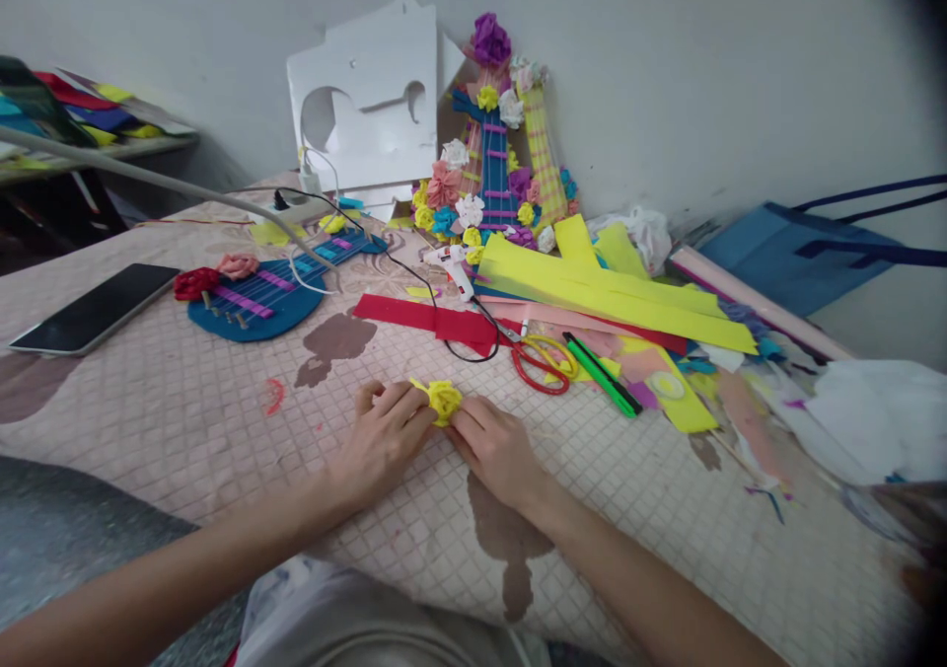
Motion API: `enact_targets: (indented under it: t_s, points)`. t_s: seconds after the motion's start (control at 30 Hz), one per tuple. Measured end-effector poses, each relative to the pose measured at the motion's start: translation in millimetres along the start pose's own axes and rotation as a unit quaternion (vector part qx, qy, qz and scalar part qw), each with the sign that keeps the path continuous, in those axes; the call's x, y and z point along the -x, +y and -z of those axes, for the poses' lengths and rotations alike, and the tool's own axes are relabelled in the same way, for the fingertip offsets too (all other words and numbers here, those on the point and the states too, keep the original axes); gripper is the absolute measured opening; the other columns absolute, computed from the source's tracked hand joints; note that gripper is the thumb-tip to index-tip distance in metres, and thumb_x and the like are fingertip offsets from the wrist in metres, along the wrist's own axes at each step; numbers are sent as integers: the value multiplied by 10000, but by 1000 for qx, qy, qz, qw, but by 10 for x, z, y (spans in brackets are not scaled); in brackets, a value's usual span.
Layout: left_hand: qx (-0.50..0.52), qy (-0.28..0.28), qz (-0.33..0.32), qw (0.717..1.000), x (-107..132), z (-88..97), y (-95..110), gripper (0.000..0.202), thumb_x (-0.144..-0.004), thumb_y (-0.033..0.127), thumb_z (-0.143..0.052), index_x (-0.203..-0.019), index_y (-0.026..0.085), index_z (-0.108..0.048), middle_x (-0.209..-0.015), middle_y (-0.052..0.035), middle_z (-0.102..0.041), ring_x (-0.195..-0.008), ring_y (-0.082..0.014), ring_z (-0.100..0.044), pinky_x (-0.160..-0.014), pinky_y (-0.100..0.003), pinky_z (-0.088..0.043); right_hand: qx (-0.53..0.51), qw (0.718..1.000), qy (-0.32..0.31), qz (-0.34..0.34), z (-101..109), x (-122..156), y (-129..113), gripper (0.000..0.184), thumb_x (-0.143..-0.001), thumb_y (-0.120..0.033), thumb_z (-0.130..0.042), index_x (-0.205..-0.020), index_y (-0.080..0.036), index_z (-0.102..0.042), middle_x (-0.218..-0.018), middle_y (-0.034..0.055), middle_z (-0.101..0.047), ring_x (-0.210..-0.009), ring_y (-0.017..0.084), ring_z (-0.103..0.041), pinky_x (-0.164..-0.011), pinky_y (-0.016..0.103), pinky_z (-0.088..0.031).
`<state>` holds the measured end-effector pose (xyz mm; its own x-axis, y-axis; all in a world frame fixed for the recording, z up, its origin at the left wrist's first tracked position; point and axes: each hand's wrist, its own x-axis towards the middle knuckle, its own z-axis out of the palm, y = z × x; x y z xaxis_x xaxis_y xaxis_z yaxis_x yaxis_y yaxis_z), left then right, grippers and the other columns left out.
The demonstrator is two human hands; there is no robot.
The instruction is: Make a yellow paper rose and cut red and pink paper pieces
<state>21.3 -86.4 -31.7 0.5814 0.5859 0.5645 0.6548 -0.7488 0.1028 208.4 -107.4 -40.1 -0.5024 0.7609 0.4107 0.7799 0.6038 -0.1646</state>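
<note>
Both my hands rest on a quilted pink bedcover [184,410], meeting at a small yellow rolled paper flower [443,400]. My left hand [385,440] curls its fingers against the flower's left side. From the right, my right hand [497,450] pinches the same flower. The flower sits just above the cover between the fingertips.
Red-handled scissors [540,359], a green pen [603,376], a red paper strip [425,320] and yellow sheets [614,297] lie beyond the hands. A glue gun [455,267] with black cord, a blue guitar-shaped craft [258,297], a tablet [93,309] at left, and a flowered tower [495,169] by the wall.
</note>
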Motion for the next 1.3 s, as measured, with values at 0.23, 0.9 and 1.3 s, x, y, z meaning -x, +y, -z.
enact_targets:
  t_s: [0.23, 0.9, 1.3]
  points:
    - [1, -16, -11, 1000, -10, 0, -8, 182, -918, 200, -453, -825, 179, -608, -838, -38, -621, -862, -206, -498, -812, -409, -279, 1, 1000, -5, -14, -25, 13, 0, 120, -926, -188, -456, -905, -177, -573, -868, 45, -600, -817, 186, -560, -662, 300, -482]
    - [-11, -69, -19, 997, -13, 9, 20, 175, -910, 135, -434, -836, 167, -589, -844, -47, -605, -875, -218, -491, -828, -431, -288, 37, 999, -23, 5, -5, -21, -23, 139, -909, -184, -475, -840, -194, -595, -808, 37, -610, -787, 188, -565, -625, 297, -459]
    - [10, -47, 11, 999, 7, 26, -12, 196, -919, 199, -448, -801, 179, -603, -827, -41, -602, -858, -210, -495, -821, -421, -279, -45, 998, -14, -30, 96, 100, 52, 123, -913, -184, -464, -938, -183, -584, -939, 57, -599, -820, 175, -577, -707, 303, -510]
